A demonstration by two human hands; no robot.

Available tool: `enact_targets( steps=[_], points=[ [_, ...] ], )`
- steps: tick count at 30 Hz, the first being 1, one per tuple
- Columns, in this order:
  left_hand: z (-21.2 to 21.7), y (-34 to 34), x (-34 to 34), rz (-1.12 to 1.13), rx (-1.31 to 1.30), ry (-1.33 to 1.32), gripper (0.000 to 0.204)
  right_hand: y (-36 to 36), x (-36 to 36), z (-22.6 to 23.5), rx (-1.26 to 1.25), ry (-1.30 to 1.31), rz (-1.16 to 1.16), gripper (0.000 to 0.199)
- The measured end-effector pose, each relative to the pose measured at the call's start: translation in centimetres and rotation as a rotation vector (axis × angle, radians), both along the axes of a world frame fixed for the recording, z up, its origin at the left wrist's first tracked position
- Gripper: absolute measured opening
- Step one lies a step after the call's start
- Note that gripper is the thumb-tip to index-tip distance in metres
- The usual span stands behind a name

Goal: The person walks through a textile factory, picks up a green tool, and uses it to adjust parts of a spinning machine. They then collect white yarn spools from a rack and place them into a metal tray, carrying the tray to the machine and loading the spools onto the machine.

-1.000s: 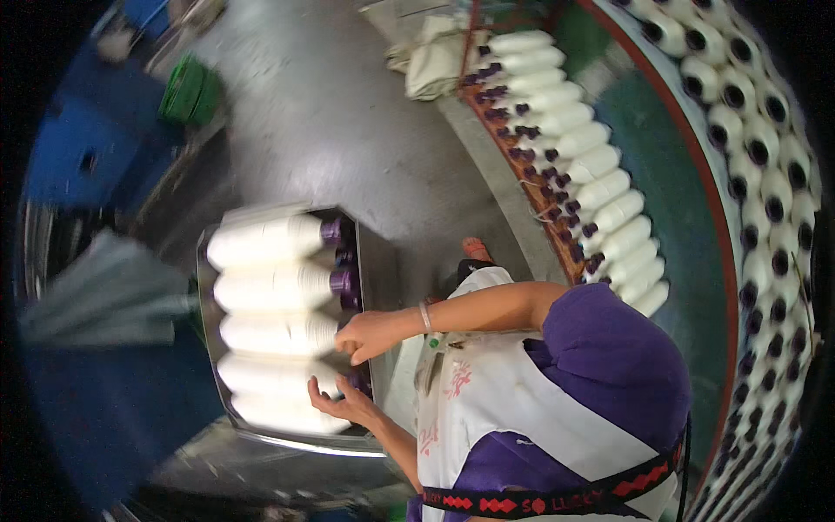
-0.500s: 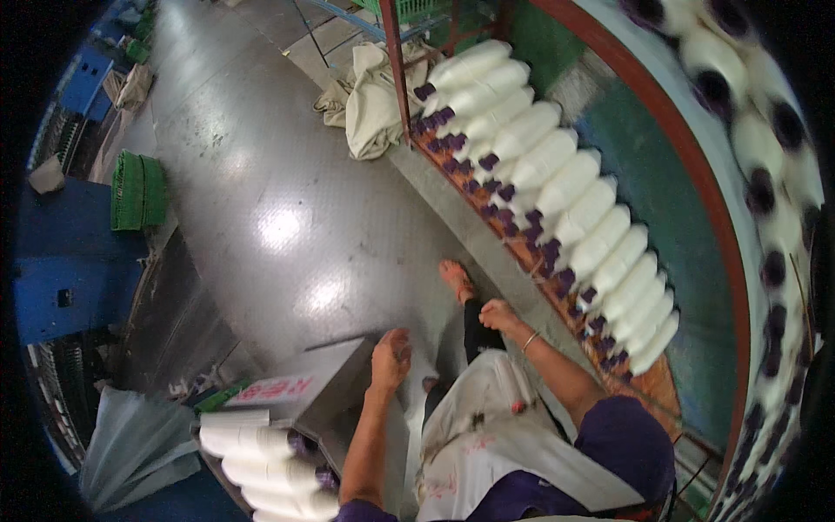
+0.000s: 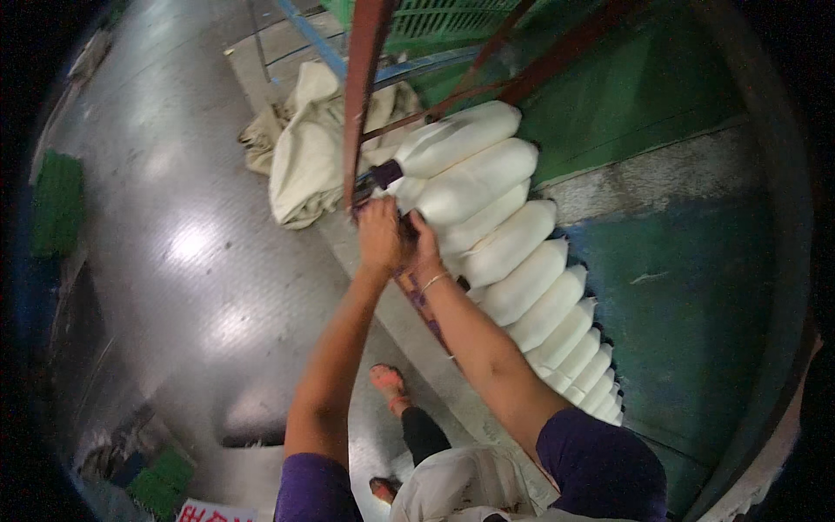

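Observation:
White roving bobbins [image 3: 478, 184] with dark purple tube ends lie side by side in a row on a low rack, their purple ends toward me. At the far end of the row, my left hand [image 3: 381, 233] is closed round a purple tube end. Close beside it, my right hand [image 3: 424, 245] also grips at the purple ends, its thumb up. My fingers partly hide what they hold, and whether both hands are on one bobbin is hard to see. Just beyond my hands, another purple tube end [image 3: 386, 174] sticks out.
A rusty red upright post [image 3: 361, 104] rises just past my hands. Beige cloth [image 3: 306, 165] lies heaped on the floor left of it. A green crate [image 3: 444, 22] stands on a blue frame behind. Grey metal flooring [image 3: 191, 304] stretches to the left.
Both hands have moved forward from near my body to the bobbins at the far end of the row and closed there. My view has shifted closer to the rack; the bobbin box has left it.

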State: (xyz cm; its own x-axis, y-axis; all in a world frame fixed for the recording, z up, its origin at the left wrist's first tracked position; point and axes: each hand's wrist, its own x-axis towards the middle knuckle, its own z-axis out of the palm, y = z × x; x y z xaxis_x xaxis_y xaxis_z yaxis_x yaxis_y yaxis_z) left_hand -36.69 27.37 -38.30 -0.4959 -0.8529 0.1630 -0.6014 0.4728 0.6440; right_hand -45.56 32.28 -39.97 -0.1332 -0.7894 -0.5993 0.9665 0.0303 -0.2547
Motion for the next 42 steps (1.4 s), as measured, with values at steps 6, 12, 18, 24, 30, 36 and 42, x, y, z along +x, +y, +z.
enact_targets(
  steps=[6, 12, 18, 24, 30, 36, 42],
  points=[
    [-0.7, -7.5, -6.0, -0.020, -0.161, -0.520, 0.071, 11.3, -4.3, 2.8, 0.103, 0.126, 0.094, 0.034],
    [0.7, -0.2, -4.9, -0.090, 0.180, -0.312, 0.048, 22.3, -8.2, 3.8, 0.192, 0.270, 0.049, 0.034],
    [7.3, 22.3, 8.0, 0.116, 1.559, 0.643, 0.022, 28.9, -3.0, 11.4, 0.180, 0.309, 0.133, 0.033],
    [21.3, 40.5, 29.3, 0.359, 1.592, 0.793, 0.017, 38.5, 8.6, 21.4, 0.042, -0.019, 0.309, 0.049],
    [37.5, 55.4, 42.1, 0.538, 1.279, 0.803, 0.034, 42.1, 19.5, 32.9, -0.150, 0.041, 0.784, 0.050],
    [49.3, 66.0, 44.8, 0.876, 0.927, 1.082, 0.048, 41.4, 28.6, 45.9, -0.302, 0.340, 1.134, 0.060],
    [51.3, 71.8, 48.5, 1.237, 0.449, 1.364, 0.036, 44.2, 40.6, 50.3, -0.474, 0.105, 1.625, 0.057]
  ],
)
